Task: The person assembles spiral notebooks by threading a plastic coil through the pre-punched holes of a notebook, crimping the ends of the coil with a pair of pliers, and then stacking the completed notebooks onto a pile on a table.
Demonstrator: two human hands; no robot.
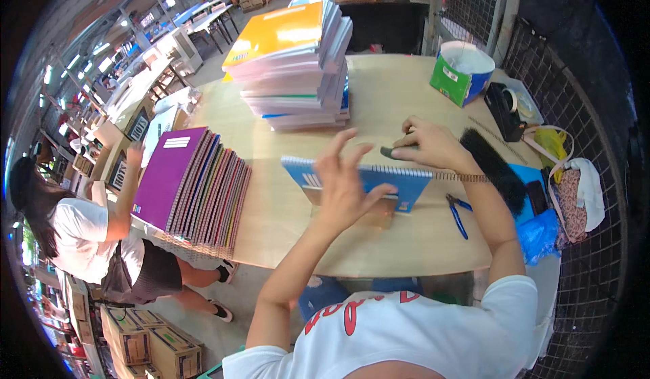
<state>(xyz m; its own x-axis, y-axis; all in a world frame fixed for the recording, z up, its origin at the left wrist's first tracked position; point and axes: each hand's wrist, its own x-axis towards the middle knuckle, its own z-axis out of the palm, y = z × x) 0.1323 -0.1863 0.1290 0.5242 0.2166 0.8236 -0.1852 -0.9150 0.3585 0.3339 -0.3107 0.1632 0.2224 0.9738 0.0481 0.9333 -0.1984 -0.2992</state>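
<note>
A blue notebook point(404, 188) stands on its edge at the middle of the table, its row of binding holes along the top. Behind its near side a small brown block or stand point(379, 218) shows in part. My left hand point(340, 188) is in front of the notebook with its fingers spread. Just beyond the notebook's upper right corner, my right hand point(433, 147) has its fingers curled. Something dark point(388, 153) sits at its fingertips, either a finger cover or a small piece. A long wire coil point(455, 176) runs rightward from the notebook's top edge, beneath my right wrist.
Blue-handled pliers point(458, 215) lie right of the notebook. Purple-topped notebooks point(169, 169) are stacked left, and a tall paper stack point(291, 74) rises behind. A green-blue box point(460, 74), black tape dispenser point(504, 112) and black brush point(491, 166) line the right. A co-worker point(88, 220) stands left.
</note>
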